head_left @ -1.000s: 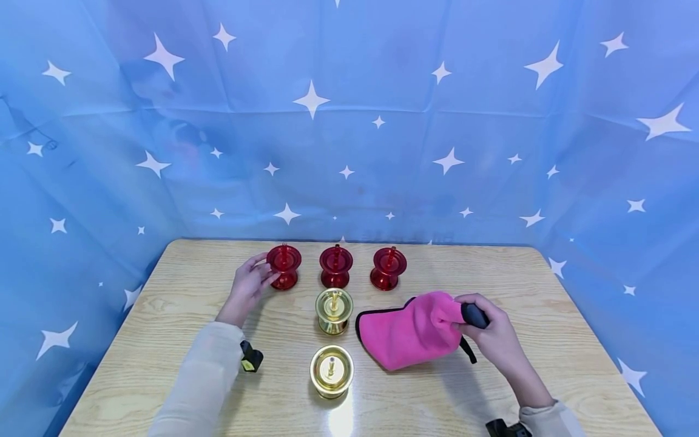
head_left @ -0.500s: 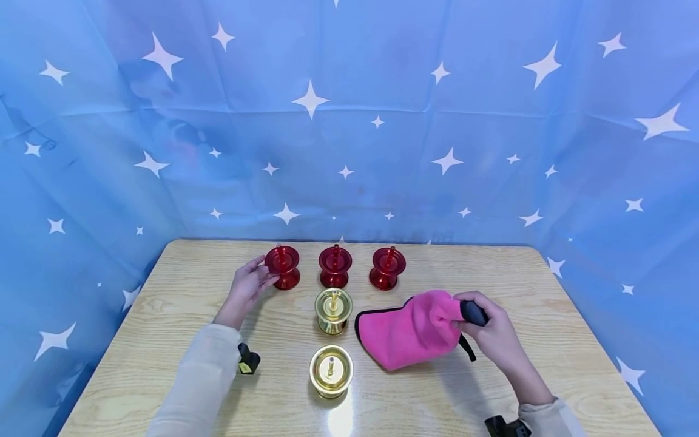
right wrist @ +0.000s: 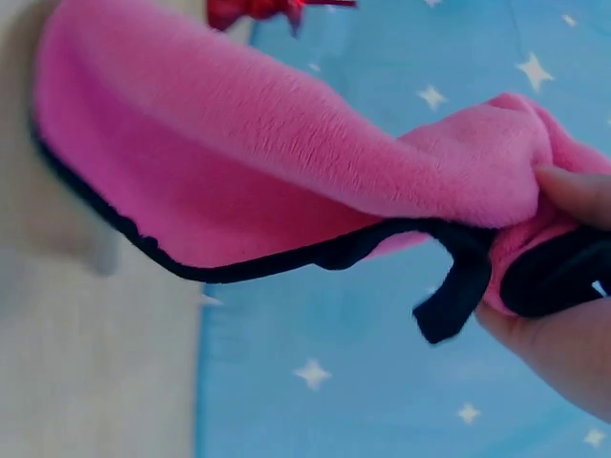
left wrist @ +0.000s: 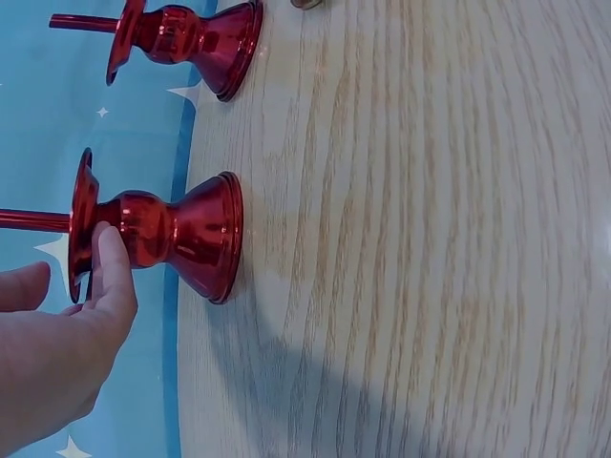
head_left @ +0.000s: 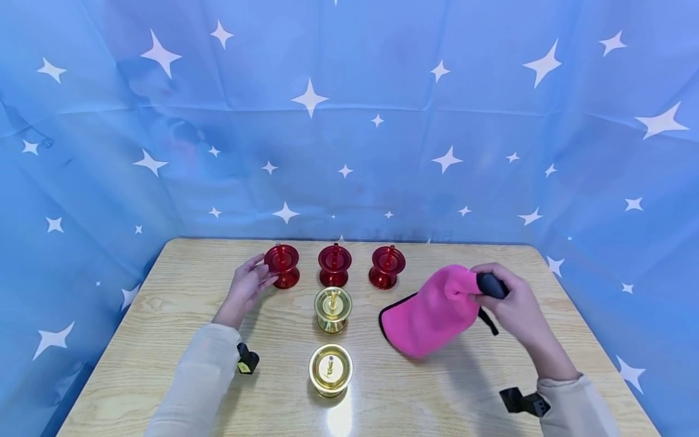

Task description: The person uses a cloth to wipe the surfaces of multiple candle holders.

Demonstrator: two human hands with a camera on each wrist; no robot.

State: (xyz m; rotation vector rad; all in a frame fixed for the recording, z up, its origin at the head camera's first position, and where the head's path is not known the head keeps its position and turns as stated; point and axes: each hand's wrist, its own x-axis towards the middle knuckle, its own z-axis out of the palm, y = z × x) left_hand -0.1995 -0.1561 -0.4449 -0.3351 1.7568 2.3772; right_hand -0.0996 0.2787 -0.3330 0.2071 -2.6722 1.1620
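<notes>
At the far left of the row stands a red metal candle holder (head_left: 281, 267), with a wide dish, a central spike and a flared foot. My left hand (head_left: 248, 285) reaches it from the left and holds it by the dish. In the left wrist view, one finger (left wrist: 115, 272) lies under the dish against the stem. On the right, my right hand (head_left: 510, 300) grips the bunched end of a pink fleecy cloth (head_left: 437, 315) with black edging. The cloth hangs down to the left, low over the table, and a black strip dangles beside the fingers.
Two more red candle holders, a middle one (head_left: 335, 267) and a right one (head_left: 386, 268), stand along the back. Two gold holders, a farther one (head_left: 332, 309) and a nearer one (head_left: 330, 371), stand before them on the wooden table (head_left: 415, 400). Behind hangs a blue starry curtain (head_left: 349, 139).
My right hand has lifted the pink cloth and carried it up and to the right. My left hand and the red candle holder have shifted very slightly left.
</notes>
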